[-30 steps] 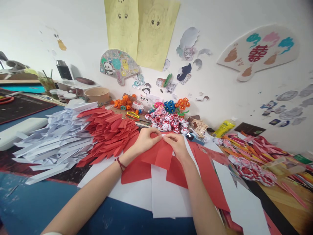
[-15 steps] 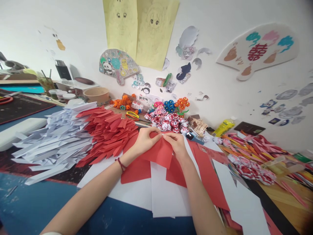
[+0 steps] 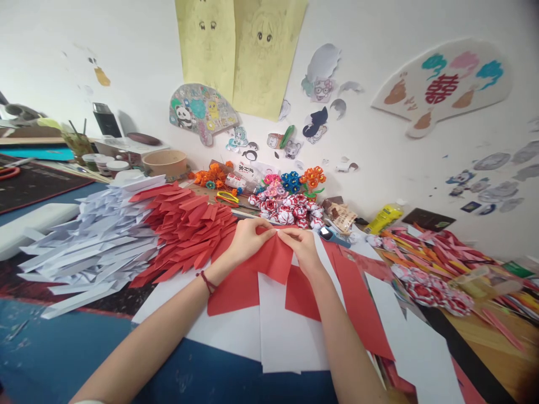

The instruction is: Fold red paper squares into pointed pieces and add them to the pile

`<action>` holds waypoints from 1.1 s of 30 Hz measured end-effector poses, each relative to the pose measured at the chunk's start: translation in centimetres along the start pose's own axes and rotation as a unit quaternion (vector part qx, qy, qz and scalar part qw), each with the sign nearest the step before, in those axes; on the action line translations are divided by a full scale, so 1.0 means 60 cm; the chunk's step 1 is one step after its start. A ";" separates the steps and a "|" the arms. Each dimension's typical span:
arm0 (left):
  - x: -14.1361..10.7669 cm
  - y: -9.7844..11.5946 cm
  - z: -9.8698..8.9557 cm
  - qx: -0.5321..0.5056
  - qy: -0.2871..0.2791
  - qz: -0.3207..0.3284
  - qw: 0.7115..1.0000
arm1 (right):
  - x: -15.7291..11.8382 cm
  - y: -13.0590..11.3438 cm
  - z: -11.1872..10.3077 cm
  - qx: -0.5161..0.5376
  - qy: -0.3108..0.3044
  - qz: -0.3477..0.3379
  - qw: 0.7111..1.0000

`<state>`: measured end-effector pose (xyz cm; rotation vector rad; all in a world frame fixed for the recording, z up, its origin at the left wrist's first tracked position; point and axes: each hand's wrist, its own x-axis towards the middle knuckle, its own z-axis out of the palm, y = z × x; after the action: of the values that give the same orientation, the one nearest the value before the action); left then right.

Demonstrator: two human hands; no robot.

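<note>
Both hands pinch the far edge of a red paper sheet (image 3: 273,259), their fingertips almost meeting. My left hand (image 3: 249,241) is closed on it from the left, a dark red cord bracelet round the wrist. From the right, my right hand (image 3: 301,247) grips the same edge between thumb and fingers. A crease runs down the sheet from between the fingertips, and its near edge hangs free. Under it lie more red paper pieces (image 3: 233,294) and white paper sheets (image 3: 295,342). Fingers hide part of the held edge.
At the left are piles of folded white strips (image 3: 105,235) and folded red strips (image 3: 185,224). Red-and-white paper flowers (image 3: 290,209) lie beyond my hands, near a blue watch (image 3: 334,237). A yellow bottle (image 3: 384,217) and coloured strips (image 3: 442,247) are at the right.
The near part of the red sheet has shifted slightly left and upward, and its crease shows a little more sharply. Both hands keep their pinch in nearly the same place.
</note>
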<state>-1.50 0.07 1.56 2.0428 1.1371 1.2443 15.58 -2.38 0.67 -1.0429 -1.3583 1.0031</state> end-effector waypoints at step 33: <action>0.006 -0.022 0.012 -0.054 0.069 -0.092 0.992 | 0.001 -0.005 -0.003 0.099 0.039 0.081 0.991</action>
<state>-1.31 1.10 0.45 1.7527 1.2599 1.3394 15.72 -2.40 1.00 -1.0417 -1.0994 1.1795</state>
